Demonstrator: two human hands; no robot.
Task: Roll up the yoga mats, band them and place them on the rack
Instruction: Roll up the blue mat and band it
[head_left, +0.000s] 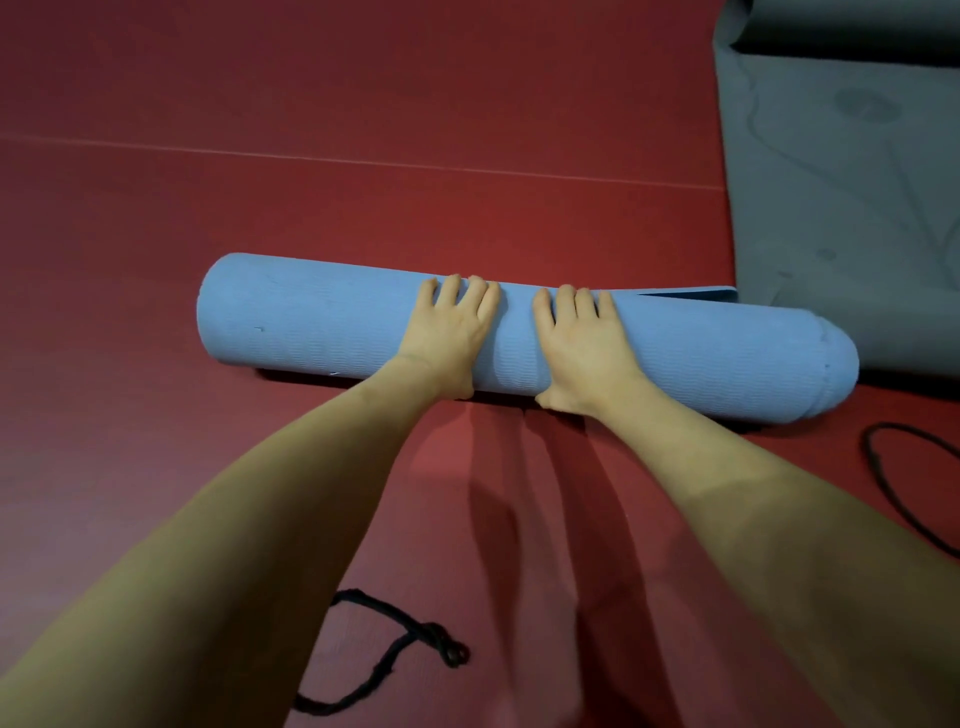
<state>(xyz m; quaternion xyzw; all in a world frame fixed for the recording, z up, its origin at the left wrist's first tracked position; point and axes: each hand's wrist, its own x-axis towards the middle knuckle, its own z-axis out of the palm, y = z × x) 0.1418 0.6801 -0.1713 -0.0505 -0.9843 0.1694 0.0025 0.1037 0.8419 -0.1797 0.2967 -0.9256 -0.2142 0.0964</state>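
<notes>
On red floor (363, 104), beside a flat grey mat (841, 182), the blue mat (311, 327) lies nearly rolled, left hand (449, 332) and right hand (584, 343) pressing flat-fingered to prevent unrolling, bands (384, 654) lying near for banding.

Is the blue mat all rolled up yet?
Almost. The blue mat is a fat roll under both hands, left hand and right hand, but a thin edge still lies flat at its far right.

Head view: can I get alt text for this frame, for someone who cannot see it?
Both hands, left and right, press flat on a nearly fully rolled blue yoga mat on a red floor. A grey mat lies unrolled at right; black bands lie near and at right.
</notes>
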